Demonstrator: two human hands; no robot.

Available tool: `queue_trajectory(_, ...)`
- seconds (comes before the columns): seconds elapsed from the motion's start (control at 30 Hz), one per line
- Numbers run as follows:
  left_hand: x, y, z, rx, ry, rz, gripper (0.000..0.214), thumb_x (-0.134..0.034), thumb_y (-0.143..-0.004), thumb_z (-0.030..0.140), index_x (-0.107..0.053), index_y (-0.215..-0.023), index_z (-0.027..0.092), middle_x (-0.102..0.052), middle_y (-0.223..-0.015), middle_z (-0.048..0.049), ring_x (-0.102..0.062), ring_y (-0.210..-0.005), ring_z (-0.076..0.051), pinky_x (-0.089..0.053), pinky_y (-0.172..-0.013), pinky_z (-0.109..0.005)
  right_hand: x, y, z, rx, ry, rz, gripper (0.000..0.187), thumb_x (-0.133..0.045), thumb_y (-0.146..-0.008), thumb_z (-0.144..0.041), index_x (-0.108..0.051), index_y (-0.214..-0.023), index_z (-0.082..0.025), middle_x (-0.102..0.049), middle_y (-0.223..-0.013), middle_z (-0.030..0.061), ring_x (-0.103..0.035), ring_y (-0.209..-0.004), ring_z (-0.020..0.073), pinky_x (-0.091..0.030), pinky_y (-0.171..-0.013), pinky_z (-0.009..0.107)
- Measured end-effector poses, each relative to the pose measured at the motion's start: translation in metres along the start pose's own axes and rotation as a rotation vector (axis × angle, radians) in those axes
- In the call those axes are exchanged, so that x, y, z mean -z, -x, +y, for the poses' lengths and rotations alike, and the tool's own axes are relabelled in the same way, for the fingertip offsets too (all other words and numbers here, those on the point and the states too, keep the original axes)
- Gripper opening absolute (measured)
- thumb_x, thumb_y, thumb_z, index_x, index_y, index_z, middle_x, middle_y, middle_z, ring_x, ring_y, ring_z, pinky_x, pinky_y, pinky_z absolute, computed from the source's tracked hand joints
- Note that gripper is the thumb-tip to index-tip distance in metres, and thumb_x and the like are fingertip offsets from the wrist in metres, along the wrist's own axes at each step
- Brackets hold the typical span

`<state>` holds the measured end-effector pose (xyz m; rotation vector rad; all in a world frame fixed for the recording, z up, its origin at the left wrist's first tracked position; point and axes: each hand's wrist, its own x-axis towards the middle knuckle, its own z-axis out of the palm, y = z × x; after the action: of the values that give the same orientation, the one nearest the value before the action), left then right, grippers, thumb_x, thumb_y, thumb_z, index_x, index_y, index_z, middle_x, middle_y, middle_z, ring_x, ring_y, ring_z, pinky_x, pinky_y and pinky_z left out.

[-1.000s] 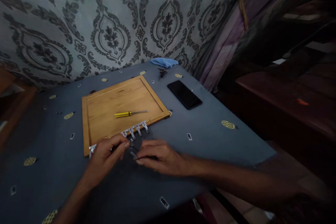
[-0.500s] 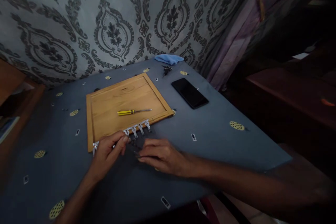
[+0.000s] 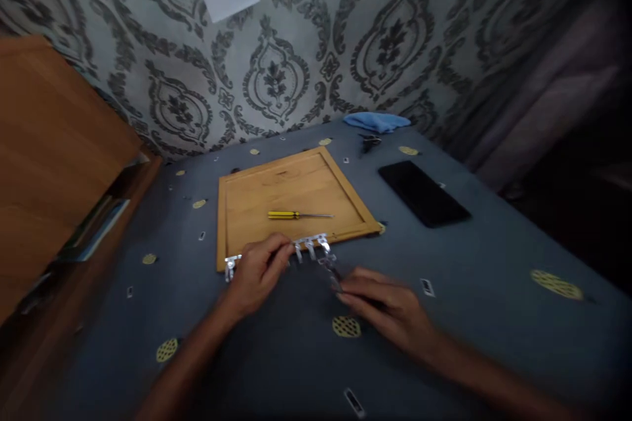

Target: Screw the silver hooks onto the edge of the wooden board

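- Nearest me, the grey-blue tablecloth lies open between my forearms, so there is free room to draw either elbow back.
- My right hand has thumb and fingers pinched on a small metal piece, held just off the right end of the hook rail. Whether the two touch, I can't tell.
- My left hand curls over the middle of that rail, hiding part of it; what its fingertips have hold of, I can't tell.
- Done, as I judge it: the rail is laid along the near edge of the wooden board, its hooks hanging past that edge towards me. I can't make out whether it is fastened.
- Left, I'd judge: the metal piece remains in my fingers, not plainly seated on anything.
- The yellow-handled screwdriver lies loose on the board, out of both hands.
- The board's right edge leaves a gap before the black phone, room enough for my right hand to swing outward.
- Farthest, a blue cloth sits by the patterned wall, which closes off movement that way.
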<state>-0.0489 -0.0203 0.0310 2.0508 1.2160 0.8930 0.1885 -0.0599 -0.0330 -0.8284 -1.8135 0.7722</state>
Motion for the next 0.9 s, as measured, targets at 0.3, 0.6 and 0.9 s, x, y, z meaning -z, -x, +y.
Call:
queue_trajectory(0.3,-0.014,-0.026,0.0,-0.103,-0.157,-0.047,0.02,-0.05,-0.102,0.031,-0.065,-0.098,0.02,-0.071,-0.084,-0.0026,-0.068,-0.078,-0.017,-0.047,-0.073,-0.028,0.021,0.013,0.001,-0.361,-0.095,0.135,0.036,-0.067,-0.099,-0.046,-0.076,-0.077,-0.019,-0.062,-0.06,-0.0005,-0.06,-0.059,0.0138,-0.049,-0.062,0.027)
queue_trajectory(0.6,-0.031,-0.039,0.003,-0.131,-0.174,-0.106,0.02,-0.047,-0.103,0.03,-0.066,-0.103,0.022,-0.075,-0.097,-0.0056,-0.07,-0.094,-0.022,-0.054,-0.088,-0.036,0.019,0.007,0.001,-0.6,-0.172,0.054,0.028,-0.067,-0.091,-0.044,-0.076,-0.082,-0.019,-0.068,-0.062,0.0005,-0.063,-0.062,0.0147,-0.051,-0.067,0.028)
queue_trajectory(0.9,-0.039,-0.041,-0.007,-0.091,-0.144,-0.123,0.021,-0.045,-0.103,0.028,-0.065,-0.107,0.022,-0.076,-0.102,-0.0066,-0.071,-0.098,-0.023,-0.054,-0.089,-0.038,0.018,-0.002,0.004,-0.695,-0.282,0.061,0.034,-0.071,-0.086,-0.051,-0.075,-0.087,-0.017,-0.066,-0.061,-0.0002,-0.062,-0.059,0.0146,-0.048,-0.061,0.027)
